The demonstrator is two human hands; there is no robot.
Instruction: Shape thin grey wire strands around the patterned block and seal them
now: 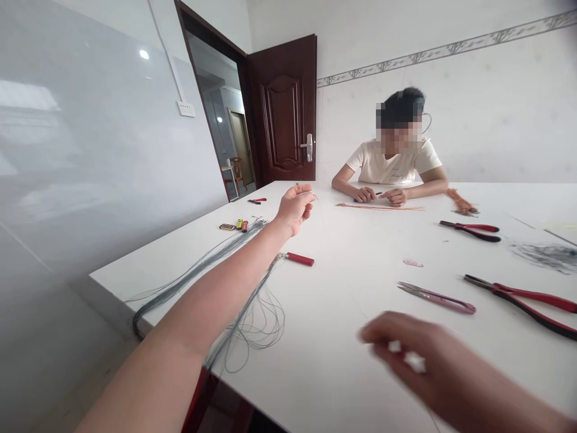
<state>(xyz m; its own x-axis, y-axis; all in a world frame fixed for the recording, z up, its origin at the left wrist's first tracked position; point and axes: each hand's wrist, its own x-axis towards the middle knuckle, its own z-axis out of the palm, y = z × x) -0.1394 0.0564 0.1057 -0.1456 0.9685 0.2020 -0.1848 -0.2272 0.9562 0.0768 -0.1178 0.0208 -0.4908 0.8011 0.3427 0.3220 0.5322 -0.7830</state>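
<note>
My left hand [296, 208] reaches far out over the white table [333, 337], thumb and fingers pinched on a thin thread that barely shows at the fingertips. Lower right, my right hand [415, 355] is smeared by motion, its thumb and forefinger brought together. A faint line of thread runs to its fingertips and another trails below it. Under my left forearm lie bundles of grey threads [265, 319], with loose loops spreading on the tabletop. A red lighter-like stick [300, 259] rests beside them. Pink thread snips [437, 297] lie just beyond my right hand.
Large red-black pliers [523, 300] and smaller ones [471, 230] lie at right, near tangled grey thread [550, 255]. Small lighter-shaped items [239, 225] and red-handled pliers [257, 200] are at left. Across sits a co-worker [392, 159] with orange cords [378, 207].
</note>
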